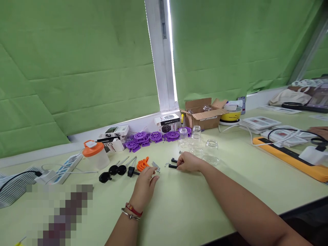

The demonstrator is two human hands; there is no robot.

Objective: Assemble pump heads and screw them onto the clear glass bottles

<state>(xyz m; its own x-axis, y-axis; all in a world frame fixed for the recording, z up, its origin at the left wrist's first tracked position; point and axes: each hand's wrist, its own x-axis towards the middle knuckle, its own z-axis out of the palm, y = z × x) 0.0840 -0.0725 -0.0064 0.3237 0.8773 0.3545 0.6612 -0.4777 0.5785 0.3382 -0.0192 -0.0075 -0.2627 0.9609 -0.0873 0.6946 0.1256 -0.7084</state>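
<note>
My left hand (pixel 144 187) hovers low over the table with thumb and fingers apart, nothing visible between them. Close to its fingertips lie orange plastic pieces (pixel 142 164), several thin metal rods or screws (pixel 155 166) and a black piece with a shaft (pixel 132 172). My right hand (pixel 188 161) is closed at the end of a short black cylindrical piece (pixel 172 166); its fingertips are partly hidden. A second black piece (pixel 174 160) lies just behind. Tiny metal parts (pixel 166 164) sit to the left, and a spring (pixel 180 152) lies beyond the hand.
Clear glass jars (pixel 211 150) stand beyond my right forearm. Purple plastic parts (pixel 156 137), small printed boxes (pixel 167 123) and an open cardboard box (pixel 205 118) line the back. Black round-ended parts (pixel 104 177), an orange-lidded container (pixel 96 155) and a power strip (pixel 68 167) are left.
</note>
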